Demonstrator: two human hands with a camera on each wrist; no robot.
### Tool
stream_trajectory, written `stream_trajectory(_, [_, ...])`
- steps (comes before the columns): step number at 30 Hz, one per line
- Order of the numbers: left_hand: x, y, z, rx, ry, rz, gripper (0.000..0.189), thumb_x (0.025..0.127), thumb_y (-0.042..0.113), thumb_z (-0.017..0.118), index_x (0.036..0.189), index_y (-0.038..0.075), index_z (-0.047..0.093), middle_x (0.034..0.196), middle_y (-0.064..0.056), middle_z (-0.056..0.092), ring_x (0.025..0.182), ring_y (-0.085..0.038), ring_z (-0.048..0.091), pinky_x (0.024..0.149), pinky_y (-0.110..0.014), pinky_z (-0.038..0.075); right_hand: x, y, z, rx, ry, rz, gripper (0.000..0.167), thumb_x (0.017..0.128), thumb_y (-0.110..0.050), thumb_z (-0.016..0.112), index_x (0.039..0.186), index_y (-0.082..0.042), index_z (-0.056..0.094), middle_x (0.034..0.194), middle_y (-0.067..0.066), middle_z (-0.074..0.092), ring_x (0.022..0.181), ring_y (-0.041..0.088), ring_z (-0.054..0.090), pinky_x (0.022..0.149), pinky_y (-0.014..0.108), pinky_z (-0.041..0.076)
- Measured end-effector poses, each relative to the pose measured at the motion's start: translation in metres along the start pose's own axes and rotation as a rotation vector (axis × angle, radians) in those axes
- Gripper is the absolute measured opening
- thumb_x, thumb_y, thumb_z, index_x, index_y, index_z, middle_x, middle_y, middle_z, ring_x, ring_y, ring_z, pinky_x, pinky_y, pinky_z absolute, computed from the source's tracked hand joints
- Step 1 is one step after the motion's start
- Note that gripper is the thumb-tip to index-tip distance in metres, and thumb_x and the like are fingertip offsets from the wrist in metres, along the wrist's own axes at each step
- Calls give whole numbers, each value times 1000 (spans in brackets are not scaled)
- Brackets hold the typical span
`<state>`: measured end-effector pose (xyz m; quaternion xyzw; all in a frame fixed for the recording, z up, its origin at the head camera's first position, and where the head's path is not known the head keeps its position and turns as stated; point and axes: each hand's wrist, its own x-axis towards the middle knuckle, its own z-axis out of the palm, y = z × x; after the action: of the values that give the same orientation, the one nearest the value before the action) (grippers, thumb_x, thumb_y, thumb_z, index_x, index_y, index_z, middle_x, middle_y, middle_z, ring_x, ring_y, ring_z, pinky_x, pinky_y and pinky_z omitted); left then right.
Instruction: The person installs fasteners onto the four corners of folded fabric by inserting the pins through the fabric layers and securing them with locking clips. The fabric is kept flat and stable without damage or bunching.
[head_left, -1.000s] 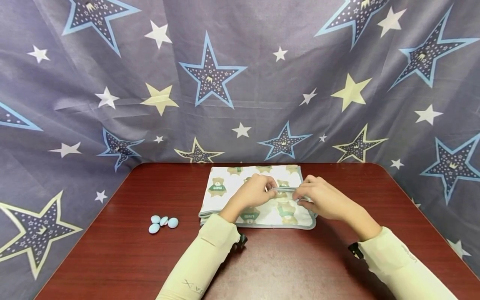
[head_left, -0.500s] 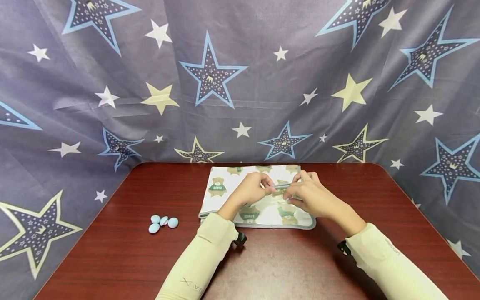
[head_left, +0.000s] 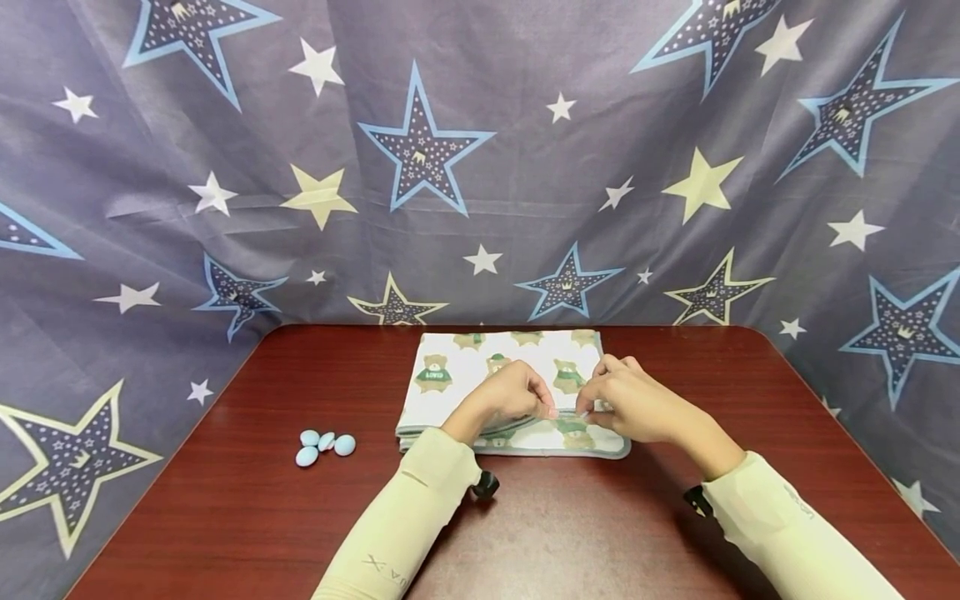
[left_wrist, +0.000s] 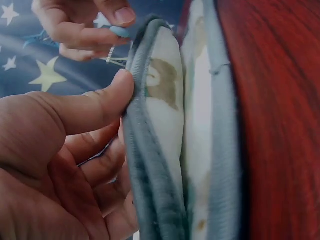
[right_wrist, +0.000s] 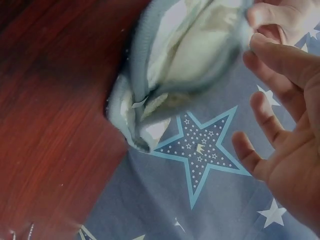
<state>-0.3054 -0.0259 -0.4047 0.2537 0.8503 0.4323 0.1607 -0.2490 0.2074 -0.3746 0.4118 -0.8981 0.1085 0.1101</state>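
Left hand [head_left: 513, 392], right hand [head_left: 630, 404] and raised blue-grey hem [left_wrist: 139, 150] now lower, nearer front of folded bear-print blanket [head_left: 429, 400] on table [head_left: 225, 517]. Left pinches hem, seemingly parting layers; right pinches light-blue disc [left_wrist: 119, 31] just beside.

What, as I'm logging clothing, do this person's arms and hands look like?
The left sleeve and right sleeve are long and pale cream-yellow, each with small grey lettering. A small black device shows by the left cuff, another by the right cuff. The left hand and right hand wear no gloves.
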Motion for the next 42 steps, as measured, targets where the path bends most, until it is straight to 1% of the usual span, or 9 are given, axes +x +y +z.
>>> stream_trajectory(6, [-1, 1, 9, 82, -22, -48, 15, 76, 8, 90, 67, 12, 78, 55, 9, 62, 50, -7, 42, 46, -22, 35, -3, -1, 0, 16, -39, 18, 18, 80, -12, 84, 88, -26, 75, 83, -23, 64, 97, 15, 50, 82, 41, 35])
stream_trajectory(10, [-2, 3, 12, 226, -38, -26, 17, 74, 11, 92, 66, 16, 79, 58, 11, 67, 59, -4, 53, 57, -22, 45, -3, -2, -1, 17, -56, 27, 17, 81, -12, 84, 88, -25, 76, 83, -22, 64, 96, 14, 50, 82, 40, 35])
stream_trajectory(13, [-2, 4, 12, 283, -59, -10, 15, 74, 13, 93, 69, 17, 79, 63, 11, 70, 68, -3, 59, 68, -21, 49, -4, -3, -1, 13, -66, 30, 16, 81, -13, 84, 88, -25, 76, 83, -22, 64, 95, 14, 50, 81, 39, 35])
stream_trajectory(17, [-2, 2, 11, 280, -62, -23, 13, 75, 14, 93, 72, 15, 79, 65, 10, 70, 65, -5, 57, 64, -22, 49, -5, -4, 0, 16, -79, 31, 16, 81, -13, 84, 87, -26, 76, 83, -24, 63, 94, 13, 49, 80, 39, 36])
stream_trajectory(21, [-1, -1, 10, 298, -64, -31, 13, 82, 11, 86, 73, 14, 78, 64, 9, 67, 61, -7, 53, 59, -22, 45, -6, -5, 1, 15, -80, 20, 16, 81, -14, 84, 87, -27, 76, 84, -25, 63, 94, 12, 49, 80, 38, 36])
stream_trajectory(27, [-1, 1, 7, 349, -63, 9, 16, 90, 6, 72, 77, 15, 74, 73, 7, 66, 68, -10, 54, 67, -26, 46, -5, -7, 3, 14, -55, -7, 16, 82, -14, 84, 90, -26, 76, 87, -25, 65, 96, 11, 50, 81, 38, 37])
stream_trajectory(32, [-2, 4, 2, 327, -39, 35, 17, 95, 3, 63, 82, 12, 71, 77, 4, 65, 71, -12, 55, 71, -28, 47, -1, -10, 4, 18, -23, -27, 15, 83, -14, 84, 92, -23, 77, 89, -21, 68, 97, 13, 51, 82, 39, 38])
stream_trajectory(38, [-4, 11, -7, 335, -38, 112, 14, 99, 7, 63, 87, 11, 66, 78, 4, 64, 76, -10, 56, 77, -28, 47, 3, -9, 6, 10, 45, -66, 14, 84, -14, 84, 92, -23, 76, 89, -19, 69, 99, 15, 53, 82, 40, 39])
stream_trajectory(42, [-5, 11, -7, 341, -87, 122, 14, 97, 3, 64, 86, 11, 67, 78, 4, 64, 73, -10, 56, 73, -26, 47, 3, -9, 8, 11, 62, -64, 15, 83, -14, 84, 91, -22, 76, 87, -19, 68, 98, 14, 53, 82, 40, 38])
